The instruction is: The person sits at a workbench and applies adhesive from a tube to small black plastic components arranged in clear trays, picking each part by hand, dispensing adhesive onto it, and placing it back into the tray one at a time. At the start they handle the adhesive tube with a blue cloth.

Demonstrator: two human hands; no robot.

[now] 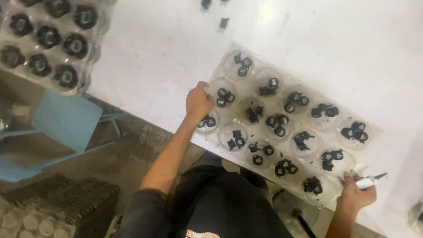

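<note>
Tray: a clear plastic blister tray (376, 132) lies slantwise on the white table (176, 53); its near long edge sits at the table's edge, close to the person's lap; its round cups each hold a small cluster of black plastic parts (280, 124)

Left hand: the left hand (198, 102) is curled in a closed fist over the tray's left end; knuckles up, touching the rim beside two filled cups; I cannot tell whether it pinches the rim or only presses on it

Right hand: the right hand (356, 196) sits at the tray's near right corner; fingers wrapped round a slim white tool with a dark tip (372, 180); the tip points off to the right, away from the cups

Elsewhere: a second tray of larger black round parts (48, 37) rests at the table's far left corner; a few loose black bits (224, 22) lie at the top; a blue stool (66, 119) stands on the floor below

Risk: the tray looks thin and flexible; with its edge so near the drop, a tug or push from either end could buckle it; the loose clusters would likely hop between cups or spill to the floor; the tool's tip could snag the film if swung inward
</note>
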